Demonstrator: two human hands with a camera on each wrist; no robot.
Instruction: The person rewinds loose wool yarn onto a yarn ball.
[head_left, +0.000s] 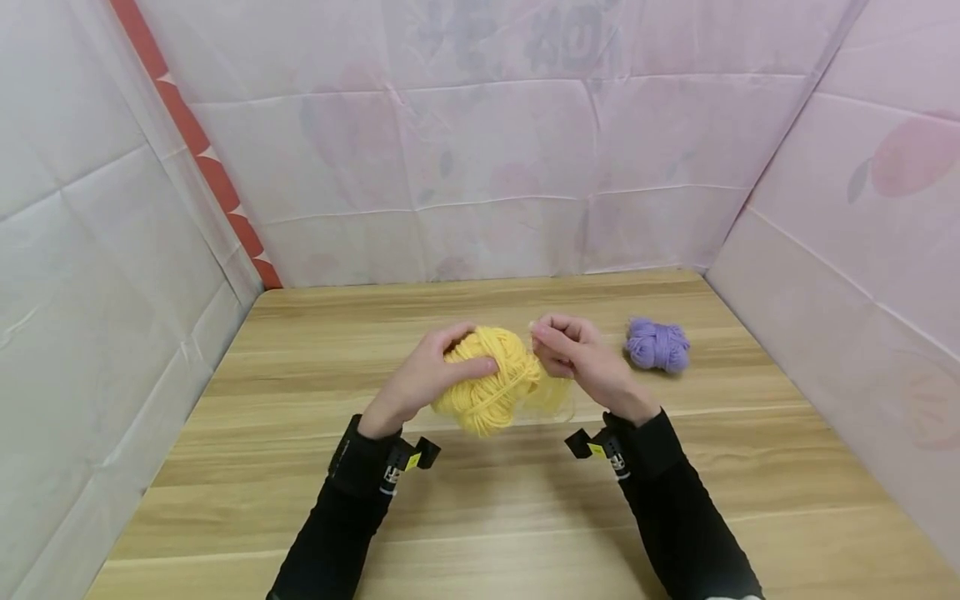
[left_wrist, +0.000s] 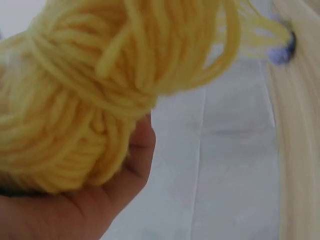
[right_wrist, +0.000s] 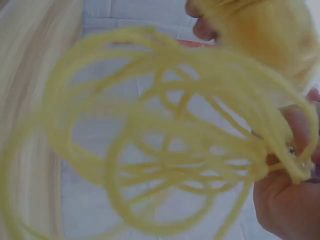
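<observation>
A skein of yellow yarn (head_left: 491, 400) is held above the table by my left hand (head_left: 420, 377), thumb across its near face. The left wrist view shows the fingers (left_wrist: 131, 182) curled around the skein from below. To the right of it, my right hand (head_left: 588, 358) pinches strands of the same yarn between thumb and fingers. From that pinch hang several loose yellow loops (right_wrist: 160, 227), large and blurred in the right wrist view. They partly hide the right hand there.
A small purple skein of yarn (head_left: 657, 345) lies on the wooden table (head_left: 480, 533), beyond and right of the right hand. Pale printed sheets (head_left: 495, 167) hang behind the table and along both sides. A red strip (head_left: 217, 179) runs down the back left corner.
</observation>
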